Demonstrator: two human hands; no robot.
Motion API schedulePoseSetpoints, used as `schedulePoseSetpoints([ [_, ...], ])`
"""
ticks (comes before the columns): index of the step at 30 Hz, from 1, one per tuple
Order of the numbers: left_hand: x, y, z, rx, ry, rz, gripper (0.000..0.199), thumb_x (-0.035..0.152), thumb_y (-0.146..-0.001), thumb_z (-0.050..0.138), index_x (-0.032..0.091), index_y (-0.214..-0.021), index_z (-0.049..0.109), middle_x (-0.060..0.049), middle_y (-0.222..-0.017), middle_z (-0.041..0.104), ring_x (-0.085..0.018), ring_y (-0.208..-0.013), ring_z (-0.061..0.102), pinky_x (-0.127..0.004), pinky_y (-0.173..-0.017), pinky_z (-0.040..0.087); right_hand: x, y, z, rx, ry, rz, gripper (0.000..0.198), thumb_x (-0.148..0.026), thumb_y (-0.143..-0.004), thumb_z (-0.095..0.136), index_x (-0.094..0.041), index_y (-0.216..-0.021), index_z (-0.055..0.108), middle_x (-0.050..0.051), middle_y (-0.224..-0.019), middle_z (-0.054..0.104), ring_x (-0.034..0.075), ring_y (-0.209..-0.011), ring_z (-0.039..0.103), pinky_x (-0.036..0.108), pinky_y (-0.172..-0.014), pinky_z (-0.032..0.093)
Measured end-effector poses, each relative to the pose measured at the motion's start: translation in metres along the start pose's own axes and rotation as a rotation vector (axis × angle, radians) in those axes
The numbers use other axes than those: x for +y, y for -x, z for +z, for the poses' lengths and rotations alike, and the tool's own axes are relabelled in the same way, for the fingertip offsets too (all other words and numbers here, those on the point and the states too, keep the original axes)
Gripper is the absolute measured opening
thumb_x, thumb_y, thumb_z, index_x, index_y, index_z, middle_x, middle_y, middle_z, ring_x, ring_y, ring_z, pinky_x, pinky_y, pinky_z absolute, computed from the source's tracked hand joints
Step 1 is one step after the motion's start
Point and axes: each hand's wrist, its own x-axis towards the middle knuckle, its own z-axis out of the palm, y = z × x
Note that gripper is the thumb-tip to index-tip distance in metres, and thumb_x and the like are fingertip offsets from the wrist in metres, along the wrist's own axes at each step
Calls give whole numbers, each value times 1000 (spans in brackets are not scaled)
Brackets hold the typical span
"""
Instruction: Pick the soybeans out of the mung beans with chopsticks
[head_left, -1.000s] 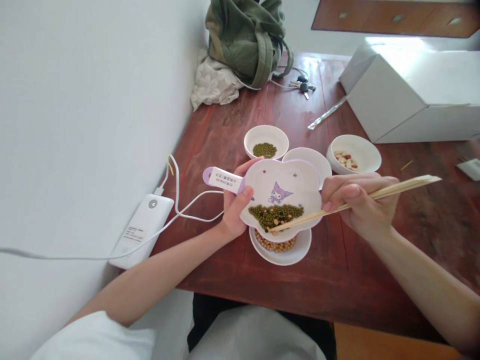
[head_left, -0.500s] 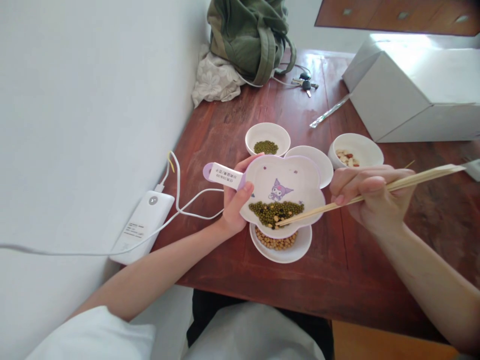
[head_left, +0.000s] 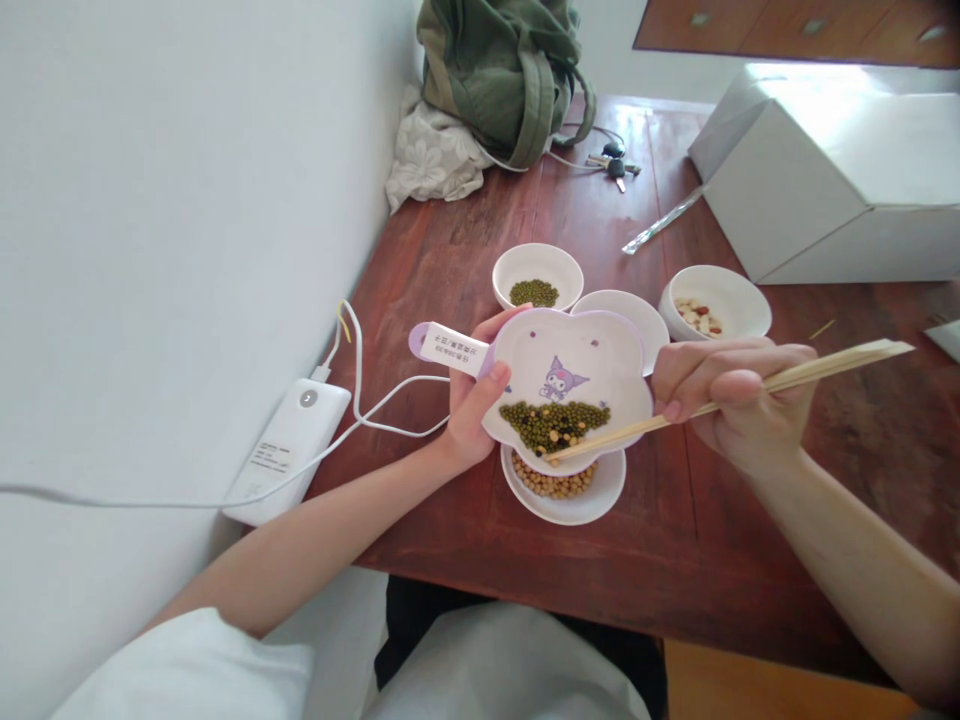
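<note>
Table (head_left: pixel 450 260) bore three small bowls far of the work. Left hand (head_left: pixel 472 405) gripped the dish (head_left: pixel 570 385) by its handle, tilted so beans (head_left: pixel 551 420) pooled at the near edge, over a saucer (head_left: pixel 592 495). Right hand (head_left: pixel 731 400) pinched chopsticks (head_left: pixel 750 395), tips together among the beans.
</note>
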Motion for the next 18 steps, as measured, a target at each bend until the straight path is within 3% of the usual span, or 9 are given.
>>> schedulePoseSetpoints([
  [9,-8,-4,-4,-24,13,55,39,55,-91,69,38,-126,74,-4,-132,80,-41,-138,69,-56,-115,60,-5,-8,9,84,-102,-39,59,-54,-105,72,-17,-59,75,6,-50,65,17,-42,58,32,-41,39],
  [13,-8,-4,-4,-17,-9,38,43,59,-90,68,38,-128,73,-4,-135,79,-41,-140,68,-56,-114,61,-2,-3,9,129,-13,21,55,-52,-104,73,-18,-62,79,7,-56,68,19,-48,61,33,-44,42],
  [18,-6,-4,-2,-19,13,29,54,61,-88,72,38,-137,71,-4,-142,77,-39,-138,71,-53,-119,59,0,4,6,54,19,-5,47,-48,-106,72,-18,-72,85,10,-65,75,21,-56,67,32,-46,43],
])
